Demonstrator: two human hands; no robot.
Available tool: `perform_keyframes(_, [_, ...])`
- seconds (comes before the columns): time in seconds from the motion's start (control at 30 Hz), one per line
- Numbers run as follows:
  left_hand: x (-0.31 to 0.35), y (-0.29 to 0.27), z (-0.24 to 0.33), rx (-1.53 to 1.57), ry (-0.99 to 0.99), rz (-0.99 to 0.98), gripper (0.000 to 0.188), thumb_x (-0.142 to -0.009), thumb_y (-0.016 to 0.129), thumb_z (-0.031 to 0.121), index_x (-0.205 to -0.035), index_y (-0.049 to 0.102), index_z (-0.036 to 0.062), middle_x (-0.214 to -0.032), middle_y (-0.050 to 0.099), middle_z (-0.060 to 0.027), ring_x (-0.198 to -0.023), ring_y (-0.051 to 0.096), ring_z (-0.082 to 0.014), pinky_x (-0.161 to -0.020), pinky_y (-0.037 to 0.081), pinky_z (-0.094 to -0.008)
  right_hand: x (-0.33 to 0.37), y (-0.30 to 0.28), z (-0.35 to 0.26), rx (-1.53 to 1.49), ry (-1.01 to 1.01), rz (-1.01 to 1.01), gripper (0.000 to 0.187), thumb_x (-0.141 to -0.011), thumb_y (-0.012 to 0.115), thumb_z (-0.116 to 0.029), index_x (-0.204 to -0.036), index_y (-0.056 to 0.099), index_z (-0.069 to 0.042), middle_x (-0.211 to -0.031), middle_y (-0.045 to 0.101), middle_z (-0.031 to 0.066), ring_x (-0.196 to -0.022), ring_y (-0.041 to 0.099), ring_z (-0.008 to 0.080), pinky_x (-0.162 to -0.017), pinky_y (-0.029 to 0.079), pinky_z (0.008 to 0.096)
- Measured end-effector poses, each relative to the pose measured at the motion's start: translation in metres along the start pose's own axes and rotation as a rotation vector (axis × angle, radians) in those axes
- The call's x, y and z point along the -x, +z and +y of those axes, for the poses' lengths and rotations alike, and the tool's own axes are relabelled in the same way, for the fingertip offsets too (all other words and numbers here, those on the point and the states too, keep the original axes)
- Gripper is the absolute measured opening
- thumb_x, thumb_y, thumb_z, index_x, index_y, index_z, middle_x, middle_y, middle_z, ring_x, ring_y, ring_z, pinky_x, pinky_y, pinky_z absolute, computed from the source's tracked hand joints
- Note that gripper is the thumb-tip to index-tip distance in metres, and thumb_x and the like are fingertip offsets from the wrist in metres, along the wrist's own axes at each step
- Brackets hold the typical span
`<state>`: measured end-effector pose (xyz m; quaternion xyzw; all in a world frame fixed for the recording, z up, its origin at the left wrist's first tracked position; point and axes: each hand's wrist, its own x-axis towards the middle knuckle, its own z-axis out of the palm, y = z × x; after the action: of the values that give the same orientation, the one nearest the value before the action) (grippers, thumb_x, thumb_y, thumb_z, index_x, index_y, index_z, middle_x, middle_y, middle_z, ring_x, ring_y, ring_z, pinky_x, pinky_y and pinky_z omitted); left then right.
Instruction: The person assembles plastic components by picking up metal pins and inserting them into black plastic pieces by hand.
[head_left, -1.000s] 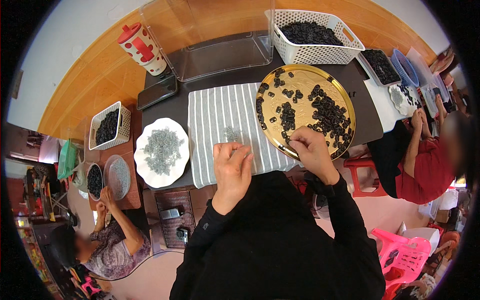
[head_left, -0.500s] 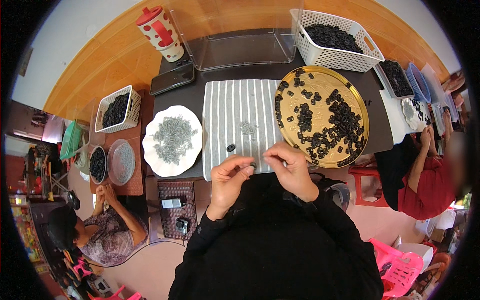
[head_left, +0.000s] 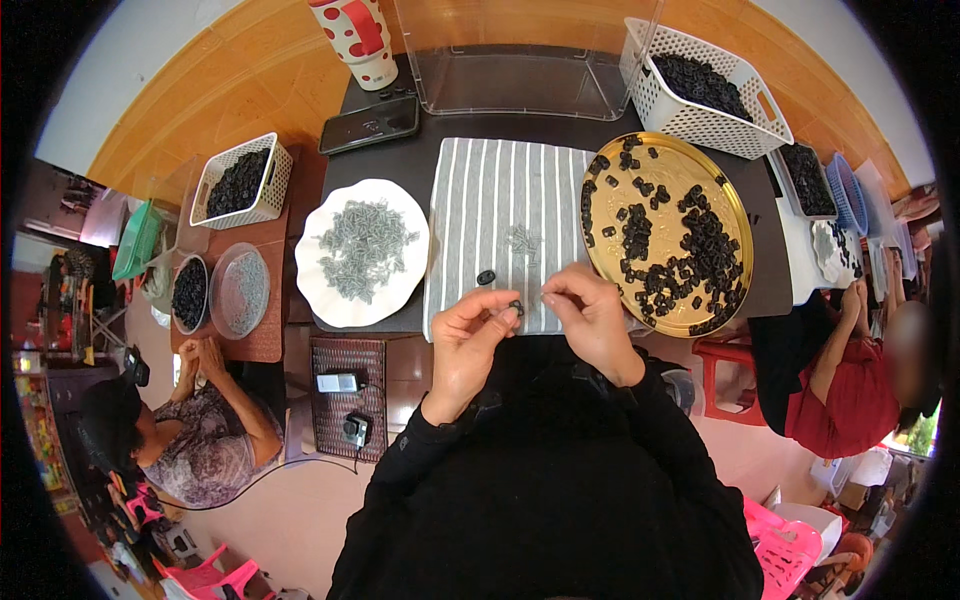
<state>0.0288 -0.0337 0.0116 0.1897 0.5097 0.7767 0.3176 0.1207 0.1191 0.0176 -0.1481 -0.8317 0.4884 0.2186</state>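
My left hand (head_left: pixel 468 345) pinches a small black plastic part (head_left: pixel 516 307) between thumb and fingers, low over the near edge of a grey-and-white striped cloth (head_left: pixel 465 190). Just to its right, my right hand (head_left: pixel 595 325) has thumb and forefinger pressed together; whatever is between them is too small to make out. Another black plastic part (head_left: pixel 486 277) lies on the cloth beyond my left fingers. Farther up sits a little heap of thin grey pin-like pieces (head_left: pixel 522 243). A scalloped white plate (head_left: pixel 312 275) at left holds many more. Loose black parts cover much of a round gold tray (head_left: pixel 690 160) at right.
Behind the cloth stand a clear plastic box (head_left: pixel 520 85), a phone (head_left: pixel 370 124) and a spotted tumbler (head_left: pixel 358 40). A white basket (head_left: pixel 650 95) of black parts is at back right. Two people work at either side, one at a brown table (head_left: pixel 265 335).
The view has shifted, so the table sits differently in the picture. My two hands stay close together at the cloth's near edge, the left one still pinching the black part.
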Motion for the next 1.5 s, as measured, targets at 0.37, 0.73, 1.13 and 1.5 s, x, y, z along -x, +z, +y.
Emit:
perform_keyframes(0.37, [-0.001, 0.011, 0.002, 0.000, 0.018, -0.014, 0.021, -0.085, 0.062, -0.008, -0.105, 0.067, -0.0031, -0.088, 0.063, -0.0052, -0.074, 0.058, -0.0094, -0.066, 0.048, -0.0211, 0.010, 0.010, -0.014, -0.567, 0.148, 0.005, 0.005, -0.091, 0.057, 0.002, -0.093, 0.060, 0.000, -0.085, 0.057, -0.0008, -0.075, 0.053, 0.0052, -0.067, 0.044, 0.0197])
perform_keyframes(0.73, [0.000, 0.013, 0.003, -0.005, 0.040, -0.026, 0.020, -0.087, 0.060, -0.006, -0.105, 0.066, -0.0035, -0.086, 0.060, -0.0036, -0.074, 0.056, -0.0086, -0.068, 0.046, -0.0209, 0.012, 0.007, -0.015, -0.431, 0.047, 0.013, 0.005, -0.090, 0.055, 0.005, -0.091, 0.058, 0.001, -0.082, 0.054, 0.0007, -0.074, 0.052, 0.0061, -0.067, 0.043, 0.0206])
perform_keyframes(1.13, [0.006, 0.016, -0.001, -0.100, 0.143, -0.013, 0.018, -0.086, 0.062, -0.008, -0.102, 0.068, -0.0036, -0.086, 0.060, -0.0042, -0.073, 0.057, -0.0085, -0.065, 0.047, -0.0203, 0.012, 0.008, -0.019, -0.333, 0.043, -0.048, 0.006, -0.092, 0.055, -0.002, -0.087, 0.054, 0.001, -0.072, 0.053, 0.0055, -0.063, 0.054, 0.0105, -0.055, 0.043, 0.0247])
perform_keyframes(1.5, [0.010, -0.014, 0.009, 0.013, 0.135, 0.170, 0.026, -0.086, 0.060, -0.008, -0.110, 0.065, -0.0031, -0.086, 0.057, -0.0014, -0.075, 0.054, -0.0070, -0.067, 0.044, -0.0189, -0.009, 0.005, -0.017, 0.069, -0.123, 0.117, 0.011, -0.088, 0.056, 0.000, -0.098, 0.062, 0.002, -0.078, 0.057, 0.0127, -0.063, 0.058, 0.0229, -0.059, 0.047, 0.0302])
